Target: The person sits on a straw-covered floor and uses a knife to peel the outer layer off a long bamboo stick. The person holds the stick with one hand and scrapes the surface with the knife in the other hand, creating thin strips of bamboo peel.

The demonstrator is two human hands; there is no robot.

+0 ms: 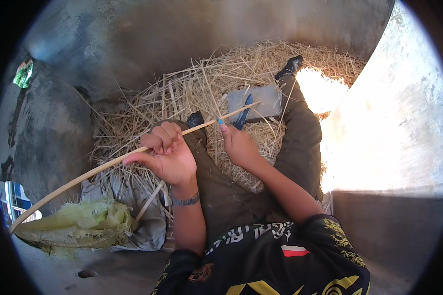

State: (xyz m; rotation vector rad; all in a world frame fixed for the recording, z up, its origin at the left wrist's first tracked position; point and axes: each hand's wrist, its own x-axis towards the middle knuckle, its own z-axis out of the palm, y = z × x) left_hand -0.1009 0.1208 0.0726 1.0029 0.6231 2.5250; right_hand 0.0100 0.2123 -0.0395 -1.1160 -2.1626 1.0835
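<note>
A long, thin, pale tan stick (94, 171) runs from the lower left rim up to the middle, bending downward at its left end. My left hand (170, 160) has its fingers curled over the stick and its thumb stretched out along it. Farther along, near the stick's far end, my right hand (239, 146) pinches it, with a teal covering on the thumb tip; its other fingers are mostly hidden. Just beyond the right hand, a knife (242, 117) with a blue blade and dark handle lies across a flat grey block (269, 97), partly behind the stick.
Loose straw-like shavings (182, 98) cover the floor between and beyond my legs (300, 130). A frayed yellow-green sack (79, 223) lies at lower left, beside a grey sheet (150, 231). Concrete walls (221, 24) stand close around, with bright sunlight on the right.
</note>
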